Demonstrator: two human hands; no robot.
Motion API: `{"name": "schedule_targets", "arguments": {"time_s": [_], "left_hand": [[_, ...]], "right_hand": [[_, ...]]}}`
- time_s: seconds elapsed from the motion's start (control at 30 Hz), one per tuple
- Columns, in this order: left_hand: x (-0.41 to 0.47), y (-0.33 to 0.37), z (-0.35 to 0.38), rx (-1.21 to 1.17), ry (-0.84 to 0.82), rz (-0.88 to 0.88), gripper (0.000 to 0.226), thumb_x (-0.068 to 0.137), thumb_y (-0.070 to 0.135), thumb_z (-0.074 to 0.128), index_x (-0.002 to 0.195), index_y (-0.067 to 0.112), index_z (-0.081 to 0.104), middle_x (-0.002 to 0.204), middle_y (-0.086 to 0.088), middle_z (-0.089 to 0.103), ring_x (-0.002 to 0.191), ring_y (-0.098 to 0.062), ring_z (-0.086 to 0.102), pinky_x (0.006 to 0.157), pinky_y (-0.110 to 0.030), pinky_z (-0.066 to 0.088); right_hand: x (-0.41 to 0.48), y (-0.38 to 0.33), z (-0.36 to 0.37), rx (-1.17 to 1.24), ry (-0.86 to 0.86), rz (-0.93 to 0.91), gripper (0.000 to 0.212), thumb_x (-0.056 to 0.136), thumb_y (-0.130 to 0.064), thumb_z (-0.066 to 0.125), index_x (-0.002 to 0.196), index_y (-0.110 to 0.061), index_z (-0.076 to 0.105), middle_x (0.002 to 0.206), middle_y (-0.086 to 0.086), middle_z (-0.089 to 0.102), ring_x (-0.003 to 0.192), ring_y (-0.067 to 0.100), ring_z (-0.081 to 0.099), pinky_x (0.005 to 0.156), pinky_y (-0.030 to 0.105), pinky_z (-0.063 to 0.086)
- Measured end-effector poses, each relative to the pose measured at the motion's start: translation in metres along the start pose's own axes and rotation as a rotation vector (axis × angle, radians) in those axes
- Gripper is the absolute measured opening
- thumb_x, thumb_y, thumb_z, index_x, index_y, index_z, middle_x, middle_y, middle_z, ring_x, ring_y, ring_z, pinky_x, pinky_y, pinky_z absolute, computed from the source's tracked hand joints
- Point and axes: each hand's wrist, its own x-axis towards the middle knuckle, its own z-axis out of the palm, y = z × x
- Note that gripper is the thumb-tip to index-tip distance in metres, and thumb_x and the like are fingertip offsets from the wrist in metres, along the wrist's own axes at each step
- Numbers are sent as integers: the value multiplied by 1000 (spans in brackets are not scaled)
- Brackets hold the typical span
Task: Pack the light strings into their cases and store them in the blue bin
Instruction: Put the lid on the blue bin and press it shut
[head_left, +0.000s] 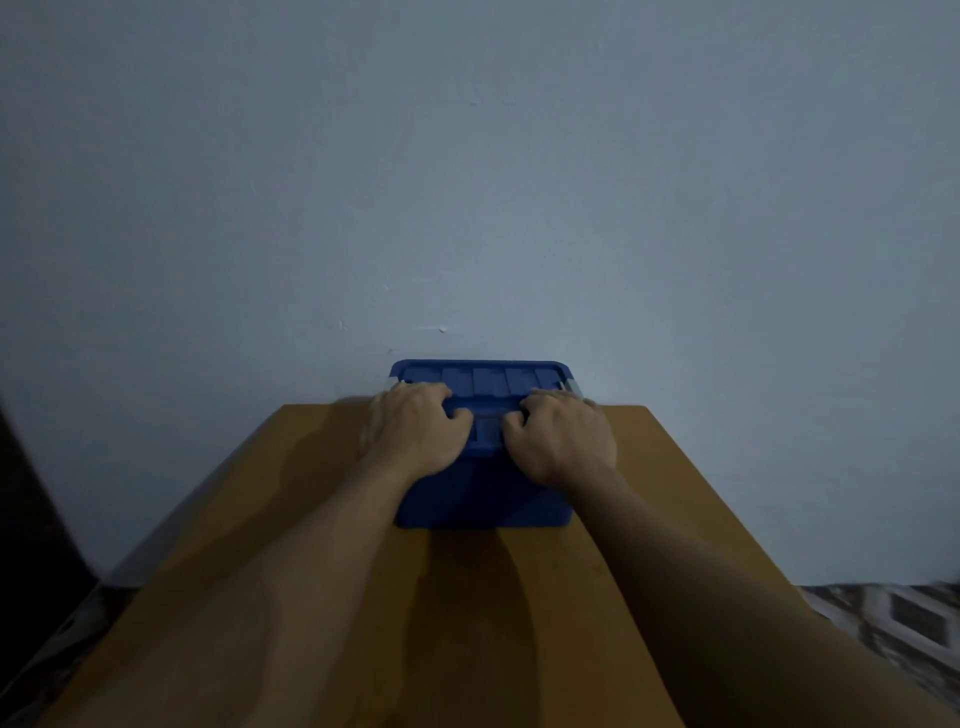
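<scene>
Blue bin (483, 499) lies gripped beneath left hand (415, 436) and right hand (563, 441).

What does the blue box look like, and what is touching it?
The blue bin looks like smooth plastic, boxy with rounded corners. Its ribbed lid is on, with a grey latch at each end. It stands upright on the wooden table, at the far edge, close to the wall. The left hand and right hand hold the lid's near part, fingers curled on top and thumbs at its front lip. What is inside cannot be seen.
</scene>
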Motion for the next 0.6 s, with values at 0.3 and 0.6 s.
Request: {"name": "schedule_targets", "arguments": {"time_s": [0.3,0.6], "left_hand": [[7,-4,5,75,-13,72,36,96,43,41,110,20,64,122,1,63,110,-21,52,91,-37,39],[8,-7,12,59,9,87,35,96,43,41,111,20,64,123,1,63,109,-20,52,94,-38,39]], "right_hand": [[1,2,1,-18,-2,-13,29,95,-38,36,85,-19,55,102,2,66,97,22,59,94,40,41],[-1,3,1,-21,-1,-18,28,96,-39,36,87,-20,53,104,2,66,99,21,59,96,40,40]]}}
